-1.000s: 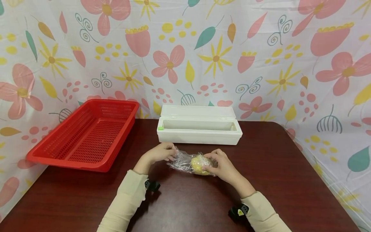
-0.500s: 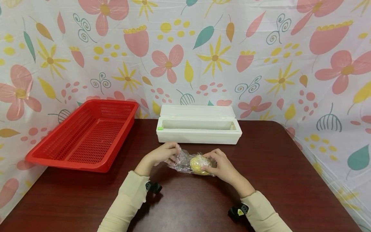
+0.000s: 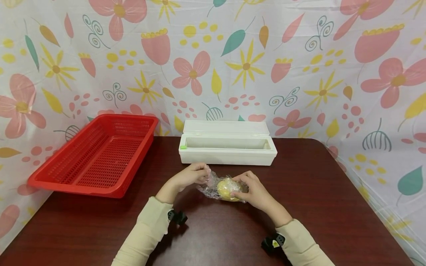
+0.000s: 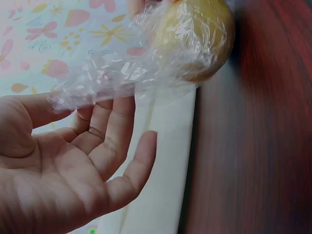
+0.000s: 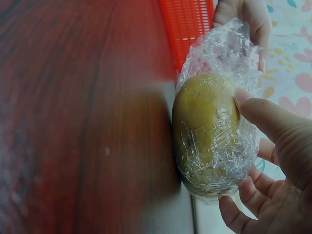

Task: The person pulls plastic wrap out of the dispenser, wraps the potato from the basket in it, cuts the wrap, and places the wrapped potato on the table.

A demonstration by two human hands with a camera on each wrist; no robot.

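A yellow fruit that looks like a mango [image 3: 225,188], wrapped in clear cling film, lies on the table in front of the white box. My right hand [image 3: 254,190] grips its right end, thumb on the near side and fingers on the far side. Loose cling film [image 4: 97,80] trails from the fruit's left end. My left hand [image 3: 189,176] pinches the tip of that film between thumb and fingers, while the other fingers are loosely bent in the left wrist view. Creased film covers the mango [image 5: 207,126] in the right wrist view.
Behind the hands stands a long white box [image 3: 227,157] with its lid raised and a green piece at its left end. To the left is a red perforated basket [image 3: 133,170]. A flowered cloth [image 3: 213,66] hangs behind the dark wooden table [image 3: 332,207].
My left hand has moved slightly right, toward the mango, and the loose film has bunched up shorter. My right hand has stayed on the fruit almost unmoved.
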